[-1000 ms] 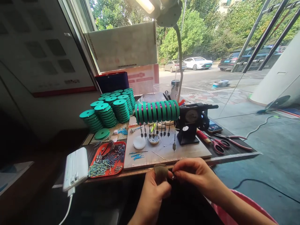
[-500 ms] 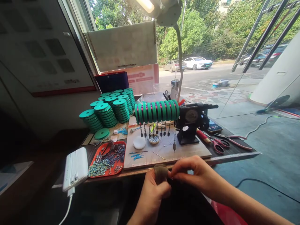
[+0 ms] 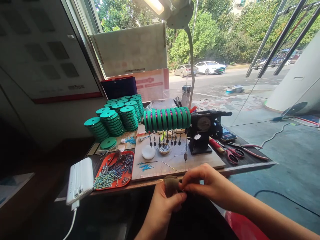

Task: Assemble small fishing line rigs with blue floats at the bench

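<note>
My left hand [image 3: 163, 205] is closed in front of the table edge, an olive-brown wrap [image 3: 171, 184] around one finger. Its thumb tip meets the pinched fingertips of my right hand [image 3: 206, 183]. A tiny shiny bit shows where the fingertips meet, too small to name. Beyond them, a row of green spools [image 3: 167, 119] sits side by side on the shaft of a black winding device [image 3: 200, 136]. Several dark little weights [image 3: 171, 143] hang below on threads. A thin metal needle-like rod [image 3: 169, 166] and blue tube pieces [image 3: 146, 167] lie on the pale board [image 3: 200, 165].
Stacked green spools [image 3: 110, 121] stand at the back left. A red tray [image 3: 131, 160] of small parts and a white power bank [image 3: 80, 180] are on the left. A bead bowl [image 3: 164, 150], a white lid [image 3: 148, 152], scissors [image 3: 232, 156] and pliers [image 3: 247, 149] lie ahead. A lamp [image 3: 175, 13] hangs overhead.
My left thumb has stretched to the right, up against the right fingertips. Both hands otherwise stay nearly in place, and things on the table have not moved.
</note>
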Demonstrator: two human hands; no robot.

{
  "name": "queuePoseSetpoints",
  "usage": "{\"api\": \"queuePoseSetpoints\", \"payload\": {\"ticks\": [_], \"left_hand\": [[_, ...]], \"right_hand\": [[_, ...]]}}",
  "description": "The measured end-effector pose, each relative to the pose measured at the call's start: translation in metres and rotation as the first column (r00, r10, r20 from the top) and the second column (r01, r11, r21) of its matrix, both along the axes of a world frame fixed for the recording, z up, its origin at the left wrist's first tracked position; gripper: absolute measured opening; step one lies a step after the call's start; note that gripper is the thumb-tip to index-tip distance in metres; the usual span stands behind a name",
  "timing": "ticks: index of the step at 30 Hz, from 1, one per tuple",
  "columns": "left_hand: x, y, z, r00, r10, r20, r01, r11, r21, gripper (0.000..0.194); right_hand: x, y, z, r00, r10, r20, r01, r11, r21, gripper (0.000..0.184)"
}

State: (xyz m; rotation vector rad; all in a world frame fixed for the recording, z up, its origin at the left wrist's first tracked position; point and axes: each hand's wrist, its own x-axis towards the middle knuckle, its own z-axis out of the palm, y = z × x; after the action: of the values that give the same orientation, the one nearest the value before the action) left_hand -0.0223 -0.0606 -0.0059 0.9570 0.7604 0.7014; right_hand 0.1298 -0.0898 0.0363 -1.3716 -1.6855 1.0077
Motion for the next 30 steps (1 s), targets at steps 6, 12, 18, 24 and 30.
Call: {"api": "queuePoseSetpoints", "payload": {"ticks": [6,12,18,24,30], "left_hand": [[0.001,0.001,-0.004,0.997,0.021,0.076,-0.018,0.999,-0.037,0.025],[0.001,-0.004,0.004,0.979,0.028,0.201,0.023,0.969,-0.247,0.018],[0.002,-0.007,0.004,0.97,0.085,0.228,-0.013,0.953,-0.302,0.018],[0.001,-0.006,0.001,0.982,0.106,0.157,-0.056,0.955,-0.291,0.017],[0.0,-0.004,0.004,0.981,0.168,0.093,-0.132,0.941,-0.313,0.012]], "right_hand": [[0.0,-0.007,-0.011,0.987,-0.118,-0.108,0.123,0.992,0.038,0.012],[-0.015,-0.022,-0.043,0.962,-0.203,-0.183,0.224,0.97,0.099,0.012],[-0.04,-0.027,-0.053,0.869,-0.31,-0.385,0.336,0.942,-0.001,0.021],[-0.033,-0.028,-0.046,0.819,-0.414,-0.397,0.405,0.908,-0.111,0.026],[-0.022,-0.024,-0.041,0.838,-0.43,-0.335,0.432,0.899,-0.073,0.022]]}}
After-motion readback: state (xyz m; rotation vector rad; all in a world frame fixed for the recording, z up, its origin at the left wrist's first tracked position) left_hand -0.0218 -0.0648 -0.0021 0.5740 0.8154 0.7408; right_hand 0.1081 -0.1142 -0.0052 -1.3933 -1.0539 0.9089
